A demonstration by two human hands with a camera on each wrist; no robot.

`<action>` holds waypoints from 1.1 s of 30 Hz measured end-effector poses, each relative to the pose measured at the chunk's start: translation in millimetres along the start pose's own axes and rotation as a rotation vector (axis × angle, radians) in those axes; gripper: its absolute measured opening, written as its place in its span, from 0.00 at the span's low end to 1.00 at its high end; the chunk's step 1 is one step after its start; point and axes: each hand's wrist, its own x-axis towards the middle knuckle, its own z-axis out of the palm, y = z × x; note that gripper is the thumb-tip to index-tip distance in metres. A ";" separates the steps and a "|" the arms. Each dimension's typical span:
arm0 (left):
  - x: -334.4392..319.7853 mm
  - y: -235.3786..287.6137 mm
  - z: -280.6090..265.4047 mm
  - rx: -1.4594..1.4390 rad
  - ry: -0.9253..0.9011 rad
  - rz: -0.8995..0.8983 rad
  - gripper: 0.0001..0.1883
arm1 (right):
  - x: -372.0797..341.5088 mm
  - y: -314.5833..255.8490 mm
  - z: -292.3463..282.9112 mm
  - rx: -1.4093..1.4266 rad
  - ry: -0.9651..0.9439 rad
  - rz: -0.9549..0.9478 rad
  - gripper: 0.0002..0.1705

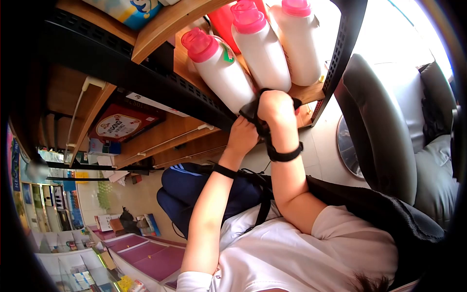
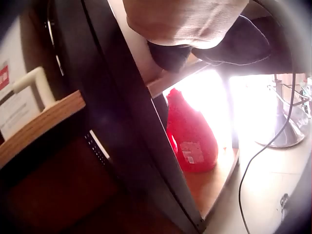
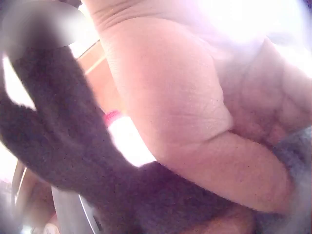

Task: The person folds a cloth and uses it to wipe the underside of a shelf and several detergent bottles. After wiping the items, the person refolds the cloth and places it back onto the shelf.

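Both hands meet at the shelf's front edge in the head view, with a dark cloth (image 1: 249, 111) bunched between them. My right hand (image 1: 276, 106) grips the cloth; in the right wrist view its thumb (image 3: 219, 165) bends over the grey-black fabric (image 3: 68, 117). Just below and left of it, my left hand (image 1: 242, 137) holds the cloth's near side with curled fingers, partly hidden. In the left wrist view, dark fabric (image 2: 234, 44) hangs beside that hand (image 2: 185, 22). Right beyond the hands stand white bottles with pink caps (image 1: 221, 73), (image 1: 262, 53), (image 1: 299, 46).
A red bottle (image 2: 192, 136) stands on a lower shelf board. A black metal upright (image 1: 146, 73) runs along the left of the bottles, with a red box (image 1: 121, 124) on a neighbouring shelf. Dark padded chairs (image 1: 379, 126) stand at the right. A cable (image 2: 243, 180) hangs close by.
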 end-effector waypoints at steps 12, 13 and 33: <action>-17.4 20.2 1.3 -0.054 0.028 -0.137 0.19 | 3.3 6.5 16.5 -0.029 -0.108 -0.005 0.07; -14.2 21.3 -2.2 -0.051 0.031 -0.133 0.19 | 3.7 8.7 13.2 -0.021 -0.117 -0.008 0.07; 45.7 29.5 -61.8 -0.118 0.312 -0.309 0.34 | 27.0 -8.9 -17.5 0.234 0.135 0.018 0.07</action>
